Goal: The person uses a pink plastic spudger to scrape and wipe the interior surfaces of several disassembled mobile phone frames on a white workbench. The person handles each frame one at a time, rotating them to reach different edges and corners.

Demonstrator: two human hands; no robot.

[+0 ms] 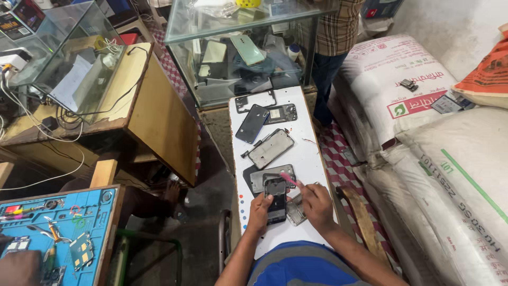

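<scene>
Your left hand (259, 209) grips the lower left edge of an opened black phone (275, 199), fingers curled against its side, holding it flat on the narrow white board (307, 153) near your lap. Your right hand (316, 204) pinches a pink-handled tool (289, 178), most likely a small brush, with its tip over the phone's upper right corner. Just right of the phone, partly under your right hand, lies a grey metal phone frame (295, 211). Above it on the board sit a silver back cover (271, 176), a silver-backed phone (271, 149), a dark blue phone (252, 123) and a bare circuit frame (282, 113). Beyond the board stands a glass display case (238, 53); white sacks (450, 159) are stacked at your right.
</scene>
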